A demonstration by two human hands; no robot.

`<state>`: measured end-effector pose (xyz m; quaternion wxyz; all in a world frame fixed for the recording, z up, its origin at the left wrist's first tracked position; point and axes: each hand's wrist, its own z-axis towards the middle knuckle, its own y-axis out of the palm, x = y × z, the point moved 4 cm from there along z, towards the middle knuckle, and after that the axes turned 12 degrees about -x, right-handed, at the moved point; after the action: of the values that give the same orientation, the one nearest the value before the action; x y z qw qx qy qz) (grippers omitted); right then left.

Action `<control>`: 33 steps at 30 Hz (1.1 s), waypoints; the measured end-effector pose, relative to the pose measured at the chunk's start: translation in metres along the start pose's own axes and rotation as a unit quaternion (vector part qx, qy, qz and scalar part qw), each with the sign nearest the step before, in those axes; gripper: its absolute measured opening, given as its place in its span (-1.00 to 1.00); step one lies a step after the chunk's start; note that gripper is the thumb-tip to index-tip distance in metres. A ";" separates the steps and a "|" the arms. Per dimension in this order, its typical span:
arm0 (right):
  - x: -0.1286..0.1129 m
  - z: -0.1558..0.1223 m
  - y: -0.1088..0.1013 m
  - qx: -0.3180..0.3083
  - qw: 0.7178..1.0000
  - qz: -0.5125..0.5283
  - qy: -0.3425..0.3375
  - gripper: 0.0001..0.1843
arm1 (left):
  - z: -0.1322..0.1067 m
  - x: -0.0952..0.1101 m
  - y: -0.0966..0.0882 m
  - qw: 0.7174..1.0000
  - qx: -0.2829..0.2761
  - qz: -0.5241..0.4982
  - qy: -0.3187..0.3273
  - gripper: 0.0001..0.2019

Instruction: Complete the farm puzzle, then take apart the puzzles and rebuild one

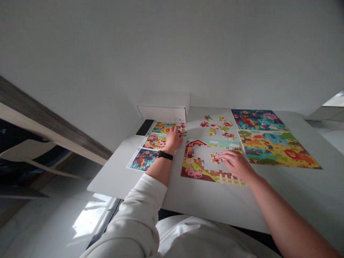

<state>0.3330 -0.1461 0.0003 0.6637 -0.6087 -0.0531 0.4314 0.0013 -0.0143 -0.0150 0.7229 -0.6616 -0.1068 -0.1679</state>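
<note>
The right hand [234, 163] reaches in from the near right over the farm jigsaw puzzle [192, 173], its fingers loosely bent and extended. A loose jigsaw piece [214, 157] lies in the gap inside the puzzle's border, just left of those fingers, with the fingertips at its right side; whether they pinch it or only touch it, I cannot tell.

The left hand [174, 139], palm down with fingers partly spread, is at the right edge of the picture sheet [153, 142], beside a small cluster of pieces [182, 126]; any grip there cannot be made out.

More scattered pieces [215, 127] lie beyond the puzzle, on its far side. At right are a night-forest picture [258, 120] and a savanna picture [279, 147]. A black phone [145, 127] and a white box [161, 112] sit at far left on the white table [113, 179].
</note>
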 end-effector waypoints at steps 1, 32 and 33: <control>0.000 0.000 0.000 0.001 1.000 0.000 0.001 -0.62 | 0.000 0.000 0.000 1.000 -0.002 0.000 0.005 -0.44; 0.057 0.011 -0.032 0.060 0.989 -0.043 0.130 -0.72 | -0.002 0.003 0.004 0.998 -0.045 -0.004 -0.050 -0.79; 0.068 0.019 -0.038 0.056 0.987 -0.059 0.135 -0.72 | -0.001 0.003 0.003 0.998 -0.047 -0.007 -0.047 -0.79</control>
<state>0.3834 -0.0846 0.0070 0.7219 -0.6194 0.0257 0.3074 0.0056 -0.0158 -0.0172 0.6842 -0.7011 -0.1378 -0.1464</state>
